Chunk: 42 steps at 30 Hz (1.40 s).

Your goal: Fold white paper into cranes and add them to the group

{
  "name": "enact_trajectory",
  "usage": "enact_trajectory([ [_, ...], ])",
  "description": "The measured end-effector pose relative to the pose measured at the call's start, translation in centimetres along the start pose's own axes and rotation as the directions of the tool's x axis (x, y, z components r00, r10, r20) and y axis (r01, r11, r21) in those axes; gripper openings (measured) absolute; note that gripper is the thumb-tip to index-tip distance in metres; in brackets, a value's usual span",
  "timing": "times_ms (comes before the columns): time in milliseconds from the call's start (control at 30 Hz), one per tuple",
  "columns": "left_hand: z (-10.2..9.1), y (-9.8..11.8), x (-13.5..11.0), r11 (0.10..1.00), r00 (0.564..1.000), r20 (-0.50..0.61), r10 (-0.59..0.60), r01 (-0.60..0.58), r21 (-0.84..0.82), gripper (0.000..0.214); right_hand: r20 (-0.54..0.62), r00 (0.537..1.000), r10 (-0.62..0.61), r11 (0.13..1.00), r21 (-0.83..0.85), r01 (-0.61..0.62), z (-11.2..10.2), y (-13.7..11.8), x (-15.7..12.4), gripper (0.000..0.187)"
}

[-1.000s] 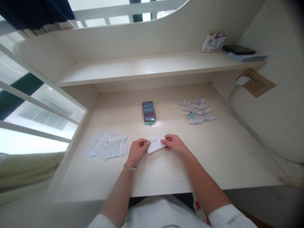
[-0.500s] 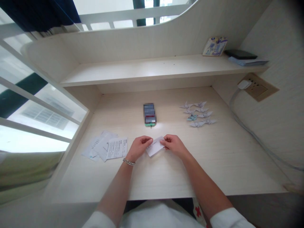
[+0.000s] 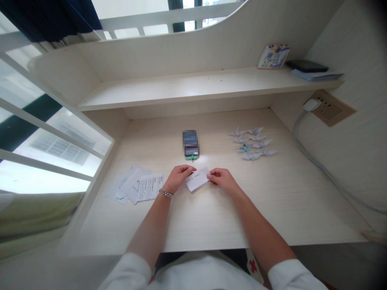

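Note:
Between my two hands is a small white piece of paper with a line of dark print on it, tilted up to the right. My left hand, with a chain bracelet at the wrist, pinches its left end. At its right end, my right hand grips the edge between thumb and fingers. Just beyond the paper lies a phone with a blurred screen and a green edge at its near end. Printed paper sheets overlap in a loose pile left of my left hand.
Several folded paper cranes, one bluish, stand in rows on the desk at the right. A shelf crosses the back, bearing a small printed box and a dark flat object. A grey cable hangs from the wall socket.
Both hands have moved slightly away from me with the paper, and its face now shows more fully between them. The phone, pile and cranes stay where they were.

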<state>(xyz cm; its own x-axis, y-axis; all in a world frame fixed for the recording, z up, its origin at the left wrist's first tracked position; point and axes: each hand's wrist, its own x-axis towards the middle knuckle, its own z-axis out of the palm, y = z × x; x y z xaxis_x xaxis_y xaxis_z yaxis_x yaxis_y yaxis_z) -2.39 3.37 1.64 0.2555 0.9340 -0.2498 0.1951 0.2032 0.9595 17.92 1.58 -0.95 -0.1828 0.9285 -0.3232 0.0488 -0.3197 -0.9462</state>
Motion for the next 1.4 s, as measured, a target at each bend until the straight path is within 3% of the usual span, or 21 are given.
enact_trajectory([
  [367,0.6,-0.1,0.6,0.983,0.992,0.082,-0.095,0.107,-0.148,0.047,-0.023,1.000,-0.017,0.998,0.057,0.019,0.4,0.6,-0.4,0.029],
  [600,1.1,-0.5,0.5,1.000,0.997,0.079,-0.023,0.023,0.002,0.024,-0.028,0.999,-0.042,0.997,0.068,0.044,0.3,1.0,-0.6,0.034],
  [867,0.6,1.0,0.8,0.999,0.986,0.166,0.013,-0.019,0.035,0.027,-0.028,0.998,-0.058,0.996,0.074,0.060,0.0,1.0,0.1,0.030],
  [1067,-0.2,0.8,1.7,0.988,0.987,0.147,0.059,-0.078,0.130,0.027,0.053,0.996,-0.076,0.997,-0.010,0.077,0.5,0.1,1.4,0.024],
  [1200,-0.3,0.1,1.8,0.990,0.980,0.186,0.072,-0.093,0.109,0.026,0.077,0.991,-0.105,0.994,-0.021,0.107,0.8,0.1,1.4,0.024],
  [1400,0.0,-1.2,1.4,0.997,0.984,0.158,0.078,-0.080,0.003,0.032,0.020,0.992,-0.126,0.991,0.057,0.125,0.7,0.6,1.1,0.029],
])
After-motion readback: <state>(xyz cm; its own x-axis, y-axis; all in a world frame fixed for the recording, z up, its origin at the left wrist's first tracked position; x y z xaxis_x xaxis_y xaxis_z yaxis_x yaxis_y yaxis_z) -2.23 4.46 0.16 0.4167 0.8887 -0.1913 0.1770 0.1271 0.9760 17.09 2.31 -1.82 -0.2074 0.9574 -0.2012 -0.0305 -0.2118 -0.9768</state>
